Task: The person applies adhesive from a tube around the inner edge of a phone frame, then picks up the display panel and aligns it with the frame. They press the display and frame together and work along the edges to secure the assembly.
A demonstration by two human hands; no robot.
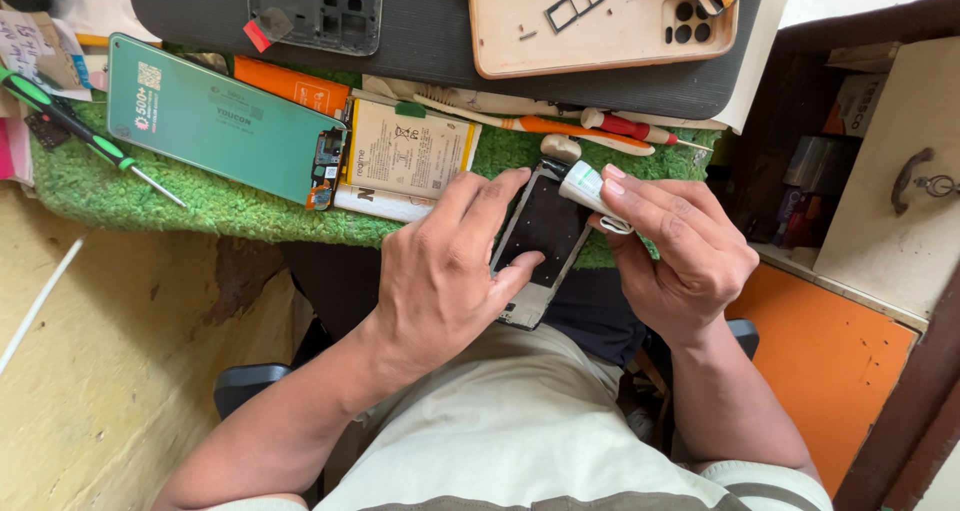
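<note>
A stripped phone frame [540, 236], dark in the middle with a metal rim, sits at the near edge of the worktop [150, 196], partly overhanging the person's lap. The left hand [440, 271] clasps it, fingers curled over its side. The right hand [680, 246] pinches a small white tube [592, 189], tip touching the frame's top corner. The phone looks well into disassembly, judging by the loose parts. Just beyond lie a battery [408, 153], a teal screen panel [220, 116], screwdrivers [630, 129], and farther off a peach back cover [600, 21].
</note>
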